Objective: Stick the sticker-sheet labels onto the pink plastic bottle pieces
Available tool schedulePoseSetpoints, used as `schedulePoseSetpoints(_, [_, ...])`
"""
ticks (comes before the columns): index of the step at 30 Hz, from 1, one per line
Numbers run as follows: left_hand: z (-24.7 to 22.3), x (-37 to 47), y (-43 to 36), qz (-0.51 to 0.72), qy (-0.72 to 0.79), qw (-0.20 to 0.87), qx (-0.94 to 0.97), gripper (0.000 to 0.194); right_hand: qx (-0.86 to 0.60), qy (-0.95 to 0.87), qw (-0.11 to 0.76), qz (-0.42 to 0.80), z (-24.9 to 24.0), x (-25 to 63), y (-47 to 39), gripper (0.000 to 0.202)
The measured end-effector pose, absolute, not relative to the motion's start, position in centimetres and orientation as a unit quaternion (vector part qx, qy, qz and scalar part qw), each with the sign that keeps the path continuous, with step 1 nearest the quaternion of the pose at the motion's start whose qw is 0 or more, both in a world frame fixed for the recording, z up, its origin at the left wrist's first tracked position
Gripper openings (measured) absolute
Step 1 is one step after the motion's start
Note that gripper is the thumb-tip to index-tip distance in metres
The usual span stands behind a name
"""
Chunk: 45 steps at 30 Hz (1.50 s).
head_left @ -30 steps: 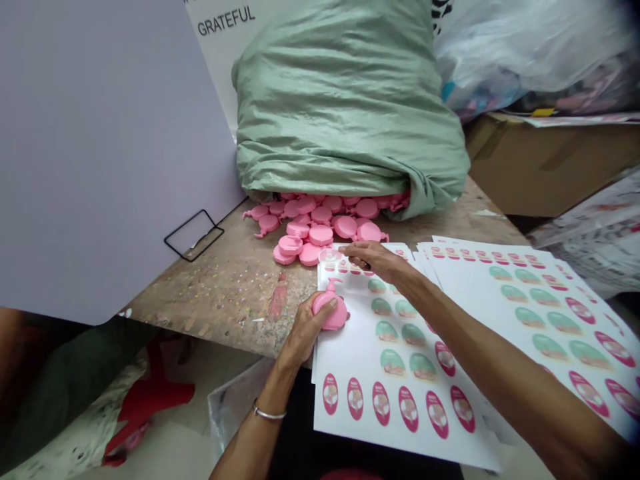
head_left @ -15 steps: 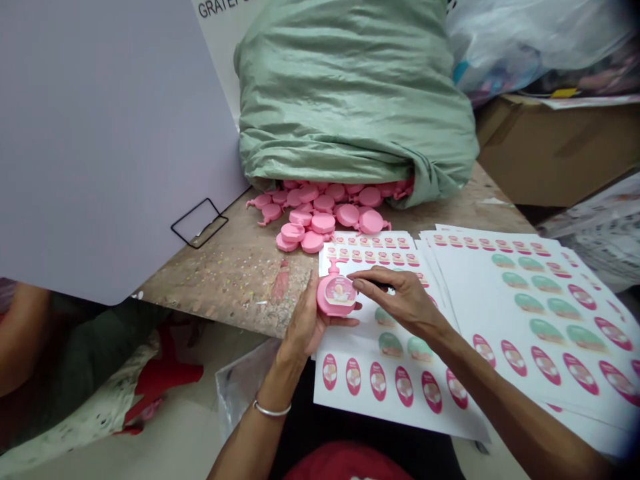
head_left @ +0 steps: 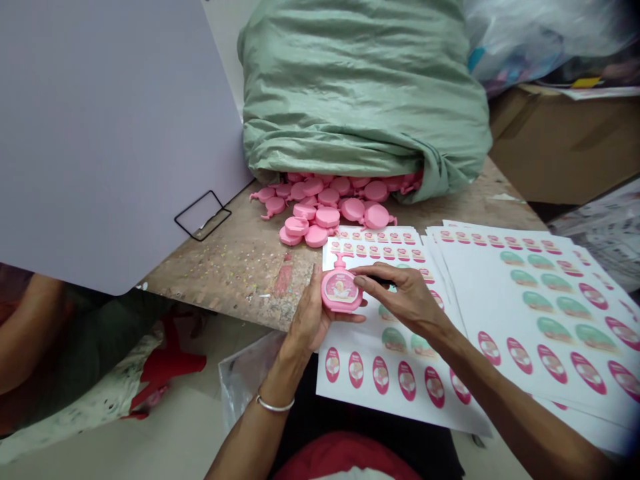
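My left hand (head_left: 309, 310) is closed around a small pink toy pump bottle (head_left: 344, 307), held upright with its front towards me. An oval label (head_left: 342, 287) with a picture lies on the bottle's front. At the label's right edge, the fingertips of my right hand (head_left: 400, 293) are pinched together and touch the bottle. A slim dark object (head_left: 383, 281) shows beneath the right fingers; its kind is hidden. Under both hands lies a printed sticker sheet (head_left: 360, 406) with rows of pink ovals, green shapes and small labels.
Several pink bottles (head_left: 327, 217) spill from a large green sack (head_left: 360, 87) on the worktable (head_left: 240, 287). More sticker sheets (head_left: 480, 293) lie to the right. A grey panel (head_left: 110, 133) with a wire stand (head_left: 203, 215) rises at left. Another person's arm (head_left: 30, 333) shows beyond it.
My view has shifted slightly. The bottle has turned a little, its label now facing me more squarely. Both hands keep their grip, the right fingertips still at the label's edge.
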<state>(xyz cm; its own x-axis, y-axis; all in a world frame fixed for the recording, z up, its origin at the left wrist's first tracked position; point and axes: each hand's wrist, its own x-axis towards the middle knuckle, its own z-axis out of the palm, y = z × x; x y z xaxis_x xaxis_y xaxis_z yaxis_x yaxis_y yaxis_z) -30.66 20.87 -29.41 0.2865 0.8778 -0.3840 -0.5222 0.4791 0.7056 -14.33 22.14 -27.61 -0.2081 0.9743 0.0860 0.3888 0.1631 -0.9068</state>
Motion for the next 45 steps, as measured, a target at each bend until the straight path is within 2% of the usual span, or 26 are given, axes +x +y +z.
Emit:
schedulePoseSetpoints(36, [-28.65,-30.77,20.79,0.472,0.378,0.763,0.228,0.059,-0.515,-0.664,0.382,0.385,-27.34,-14.62,22.18,0.025])
schedulePoseSetpoints(38, [-28.57,-30.82,20.68,0.47,0.37,0.758,0.26,0.052,-0.51,-0.674,0.38,0.376,-27.48,-14.49,22.19,0.025])
schedulePoseSetpoints(41, [-28.64,-30.78,20.51,0.472,0.386,0.726,0.316,0.04,-0.502,-0.708,0.368,0.334,-27.66,-14.16,22.24,0.026])
schedulePoseSetpoints(45, [-29.05,-30.16,20.2,0.506,0.461,0.642,0.346,0.036,-0.58,-0.728,0.337,0.139,-27.88,-14.74,21.97,0.04])
